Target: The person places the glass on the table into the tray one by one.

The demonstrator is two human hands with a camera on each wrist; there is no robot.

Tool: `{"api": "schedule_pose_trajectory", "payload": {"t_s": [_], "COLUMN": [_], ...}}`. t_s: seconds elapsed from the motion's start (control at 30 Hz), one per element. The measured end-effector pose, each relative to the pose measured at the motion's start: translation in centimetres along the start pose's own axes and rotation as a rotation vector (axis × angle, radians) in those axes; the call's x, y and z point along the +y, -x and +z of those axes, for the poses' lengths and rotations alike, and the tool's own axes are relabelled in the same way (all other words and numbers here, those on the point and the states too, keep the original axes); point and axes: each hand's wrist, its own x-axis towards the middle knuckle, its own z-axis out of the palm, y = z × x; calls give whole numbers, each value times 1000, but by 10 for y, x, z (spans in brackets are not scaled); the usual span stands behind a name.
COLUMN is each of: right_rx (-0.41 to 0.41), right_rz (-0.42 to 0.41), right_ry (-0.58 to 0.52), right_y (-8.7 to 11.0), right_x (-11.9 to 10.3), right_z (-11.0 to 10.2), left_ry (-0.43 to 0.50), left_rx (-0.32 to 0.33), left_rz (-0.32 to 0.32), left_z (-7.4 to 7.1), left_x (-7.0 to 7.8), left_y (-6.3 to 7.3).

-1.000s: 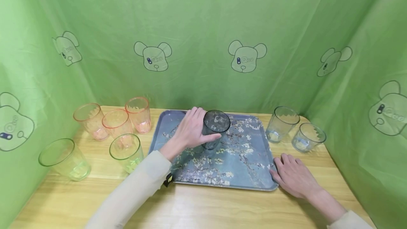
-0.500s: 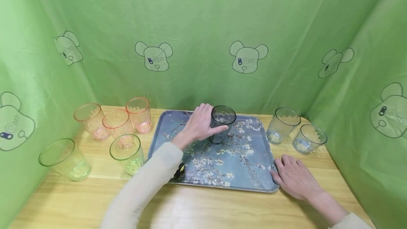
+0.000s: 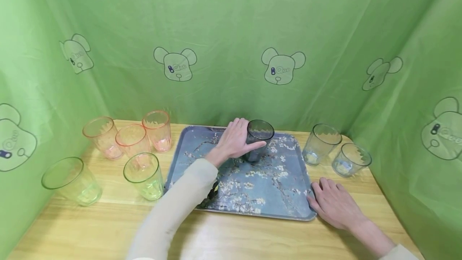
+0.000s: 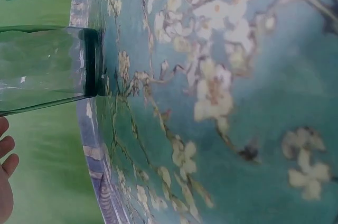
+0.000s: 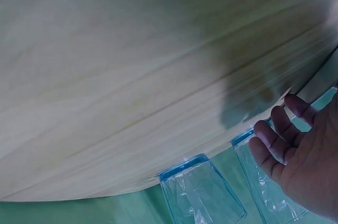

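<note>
My left hand [image 3: 232,139] holds a smoky grey drinking glass [image 3: 260,141], thumb laid across its near side and fingers at its far left side. The glass is upright on a blue flower-patterned tray [image 3: 234,196], toward the back. In the left wrist view its thick base [image 4: 91,63] is down at the tray surface, and fingertips [image 4: 8,155] show beside its wall. My right hand [image 3: 335,204] rests loosely at the tray's front right corner, holding nothing. The right wrist view has its fingers [image 5: 277,145] slightly bent near the tray edge.
Pink glasses [image 3: 132,143] and two green glasses [image 3: 144,177] stand left of the tray. To its right are a taller bluish glass [image 3: 321,145] and a shorter one [image 3: 351,159]. Green curtains [image 3: 231,19] enclose the wooden table [image 3: 202,236] at the back and sides.
My left hand and the smoky glass have moved right and a little toward the back across the tray. The right hand has stayed at the tray's corner.
</note>
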Motion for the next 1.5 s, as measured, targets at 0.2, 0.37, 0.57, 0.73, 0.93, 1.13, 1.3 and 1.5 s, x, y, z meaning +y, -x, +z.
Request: {"api": "schedule_pose_trajectory", "payload": {"t_s": [0.2, 0.37, 0.57, 0.73, 0.93, 1.13, 1.3, 1.5], "right_rx": [-6, -16, -6, 2, 5, 16, 6, 38], "right_rz": [2, 7, 8, 5, 9, 5, 7, -7], "right_ry": [-1, -11, -15, -12, -10, -5, -2, 14], "right_y": [0, 1, 2, 2, 2, 2, 1, 2], "right_x": [1, 1, 1, 1, 0, -2, -2, -1], "right_z": [-1, 1, 2, 3, 2, 1, 2, 0], "left_ry": [-17, -80, -79, -67, -47, -55, -55, -25], "left_rx": [-1, -26, -46, -70, -82, -83, -87, -73], "left_rz": [-13, -39, -71, -96, -116, -141, -157, -143], "left_z": [5, 6, 8, 9, 11, 14, 14, 15], "left_x": [5, 11, 16, 19, 23, 27, 28, 29], "left_y": [-8, -14, -23, -30, -37, -42, -45, -45]}}
